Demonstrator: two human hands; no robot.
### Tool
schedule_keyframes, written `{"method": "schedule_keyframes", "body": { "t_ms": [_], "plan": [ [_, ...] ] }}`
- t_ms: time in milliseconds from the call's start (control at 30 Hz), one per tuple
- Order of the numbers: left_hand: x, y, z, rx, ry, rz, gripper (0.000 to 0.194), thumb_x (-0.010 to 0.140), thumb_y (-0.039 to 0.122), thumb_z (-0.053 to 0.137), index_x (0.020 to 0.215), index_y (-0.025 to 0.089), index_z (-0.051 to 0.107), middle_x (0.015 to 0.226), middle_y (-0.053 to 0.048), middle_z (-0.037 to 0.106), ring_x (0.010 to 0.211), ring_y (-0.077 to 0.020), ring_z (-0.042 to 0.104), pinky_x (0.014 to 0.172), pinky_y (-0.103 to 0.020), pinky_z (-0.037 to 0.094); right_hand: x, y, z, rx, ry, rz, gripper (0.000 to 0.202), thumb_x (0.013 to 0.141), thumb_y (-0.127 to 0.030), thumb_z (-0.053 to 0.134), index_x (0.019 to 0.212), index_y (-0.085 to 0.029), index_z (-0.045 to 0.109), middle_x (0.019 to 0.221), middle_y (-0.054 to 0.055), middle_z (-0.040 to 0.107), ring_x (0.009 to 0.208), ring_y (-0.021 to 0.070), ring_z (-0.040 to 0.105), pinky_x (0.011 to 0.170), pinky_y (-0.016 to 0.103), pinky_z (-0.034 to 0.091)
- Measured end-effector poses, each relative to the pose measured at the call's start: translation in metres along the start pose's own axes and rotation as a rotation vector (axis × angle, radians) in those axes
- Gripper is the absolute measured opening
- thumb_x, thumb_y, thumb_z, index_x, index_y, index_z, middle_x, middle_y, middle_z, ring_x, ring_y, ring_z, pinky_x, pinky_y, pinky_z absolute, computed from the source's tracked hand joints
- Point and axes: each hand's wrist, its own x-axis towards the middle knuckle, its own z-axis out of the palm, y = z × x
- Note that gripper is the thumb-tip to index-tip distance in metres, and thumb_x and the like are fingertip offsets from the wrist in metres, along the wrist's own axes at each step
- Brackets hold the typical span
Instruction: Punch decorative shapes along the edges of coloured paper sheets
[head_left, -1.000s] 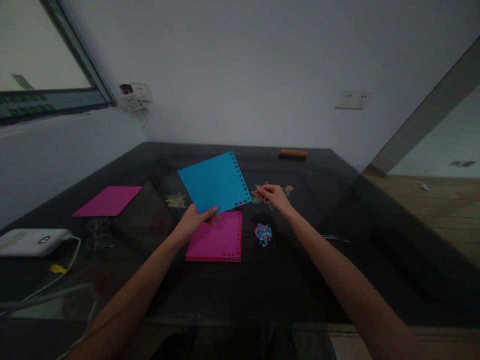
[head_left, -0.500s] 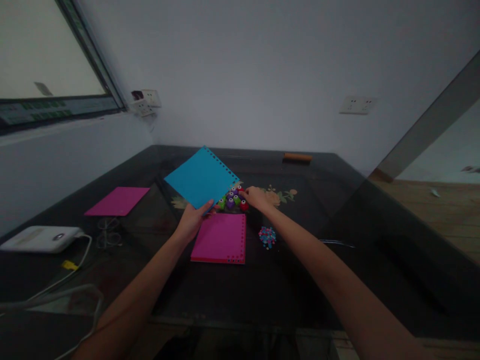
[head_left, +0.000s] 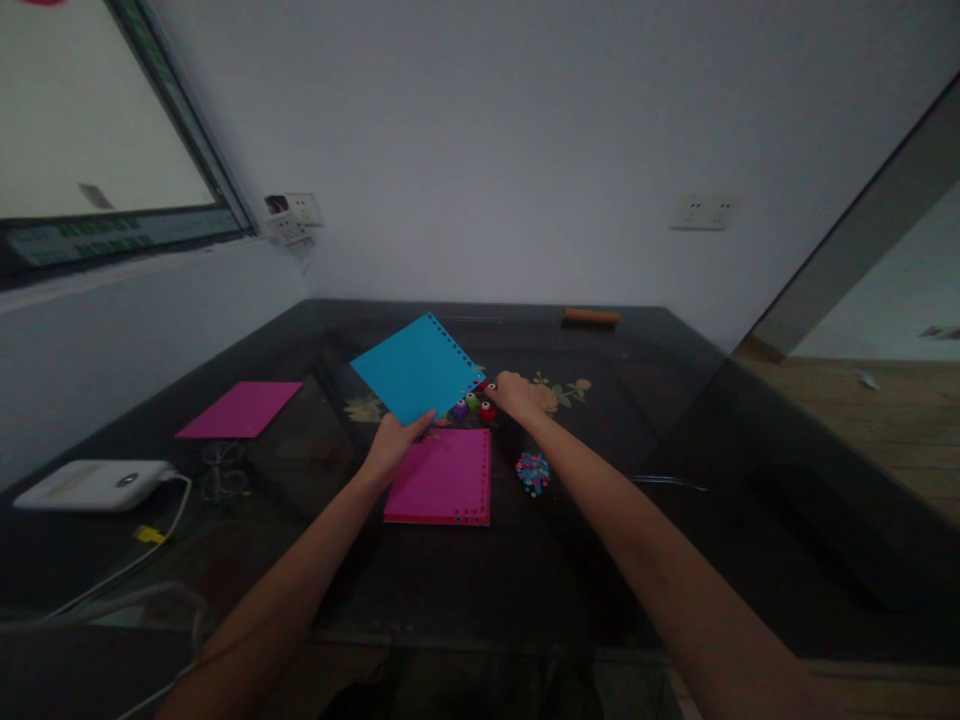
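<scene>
A blue sheet of paper [head_left: 420, 368] with a row of holes along its right edge is pinched at its near corner by my left hand [head_left: 400, 438]. At the sheet's right corner, my right hand [head_left: 513, 394] is closed on a small red hole punch [head_left: 491, 387], mostly covered by the fingers. Several round purple, green and red punches with eye-like spots, among them a green punch [head_left: 472, 402], lie just below, partly under the sheet. Nearer me is a pink paper stack [head_left: 441, 478] with holes at its right and lower edges.
A heap of blue and pink paper dots [head_left: 533, 473] lies right of the stack. Another pink sheet [head_left: 240, 410], a white power bank [head_left: 94, 485] and its cable are on the left. A brown roll [head_left: 592, 317] rests near the wall.
The blue sheet and my left hand have moved slightly right and nearer, so the sheet's corner meets my right hand and covers more of the punches. The view has shifted a little.
</scene>
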Motion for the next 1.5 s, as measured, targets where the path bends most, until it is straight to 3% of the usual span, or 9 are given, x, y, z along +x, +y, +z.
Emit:
{"method": "schedule_keyframes", "body": {
  "t_ms": [167,367,400,533,733,933,1133,1300,1500],
  "plan": [
    [-0.002,-0.005,0.006,0.047,-0.022,0.002,0.035,0.063,0.042,0.073,0.08,0.012,0.066,0.073,-0.01,0.073,0.058,-0.0192,0.064,0.059,-0.029,0.048,-0.022,0.029,-0.015,0.097,0.05,-0.027,0.028,0.086,-0.036,0.054,0.094,-0.013,0.067,0.101,0.019,0.068,0.101,0.0305,0.063,0.083,0.038,0.045],
    [-0.015,0.004,0.029,0.056,-0.067,0.003,0.031,0.065,0.042,0.071,0.074,0.014,0.064,0.067,-0.008,0.072,0.055,-0.0192,0.062,0.059,-0.03,0.049,-0.075,0.067,-0.025,0.355,0.051,-0.116,0.023,0.084,-0.031,0.059,0.1,-0.017,0.064,0.098,0.008,0.07,0.086,0.0188,0.067,0.078,0.032,0.049],
    [-0.018,0.008,0.034,0.054,-0.075,0.006,0.03,0.065,0.042,0.071,0.072,0.014,0.063,0.065,-0.007,0.071,0.055,-0.0187,0.062,0.059,-0.03,0.048,-0.086,0.071,-0.027,0.441,0.022,-0.122,0.025,0.082,-0.03,0.061,0.102,-0.017,0.063,0.096,0.007,0.07,0.079,0.0168,0.067,0.074,0.03,0.051],
    [-0.03,0.022,0.065,0.037,-0.138,0.002,0.026,0.071,0.041,0.068,0.073,0.015,0.063,0.07,-0.007,0.072,0.057,-0.0167,0.062,0.059,-0.027,0.048,-0.124,0.078,-0.031,1.189,-0.198,0.055,0.038,0.068,-0.027,0.074,0.104,-0.017,0.064,0.091,0.006,0.069,0.068,0.0149,0.066,0.067,0.031,0.052],
    [-0.048,0.024,0.103,0.003,-0.206,-0.021,0.02,0.076,0.037,0.062,0.076,0.018,0.064,0.07,-0.004,0.073,0.054,-0.0161,0.061,0.056,-0.028,0.048,-0.148,0.078,-0.029,1.477,-0.236,0.129,0.043,0.055,-0.024,0.082,0.095,-0.021,0.065,0.08,0.0,0.066,0.062,0.0109,0.06,0.05,0.022,0.043],
    [-0.055,0.023,0.093,0.119,-0.196,-0.024,0.021,0.077,0.037,0.062,0.068,0.018,0.064,0.06,-0.001,0.07,0.052,-0.0163,0.062,0.057,-0.028,0.048,-0.154,0.074,-0.021,1.576,-0.25,0.151,0.043,0.057,-0.024,0.082,0.097,-0.022,0.067,0.087,0.001,0.068,0.071,0.0129,0.062,0.069,0.029,0.049],
    [-0.058,0.027,0.093,0.184,-0.181,-0.051,0.022,0.078,0.037,0.061,0.067,0.019,0.065,0.06,0.0,0.07,0.055,-0.0168,0.064,0.06,-0.028,0.049,-0.16,0.069,-0.02,1.577,-0.22,0.242,0.043,0.059,-0.029,0.081,0.099,-0.02,0.068,0.082,0.003,0.07,0.067,0.0148,0.064,0.062,0.029,0.05],
    [-0.061,0.022,0.094,0.216,-0.181,-0.061,0.021,0.077,0.038,0.061,0.069,0.019,0.065,0.058,0.0,0.069,0.057,-0.0185,0.064,0.063,-0.03,0.05,-0.163,0.063,-0.022,1.667,-0.225,0.234,0.033,0.062,-0.03,0.08,0.091,-0.019,0.068,0.09,0.006,0.071,0.085,0.0217,0.069,0.07,0.032,0.054],
    [-0.06,0.022,0.092,0.25,-0.179,-0.035,0.021,0.077,0.038,0.061,0.067,0.02,0.063,0.059,-0.001,0.069,0.059,-0.0189,0.064,0.066,-0.031,0.049,-0.165,0.059,-0.022,1.747,-0.23,0.232,0.032,0.062,-0.027,0.08,0.09,-0.019,0.068,0.089,0.005,0.072,0.085,0.0216,0.07,0.073,0.034,0.057]
  ]
}}
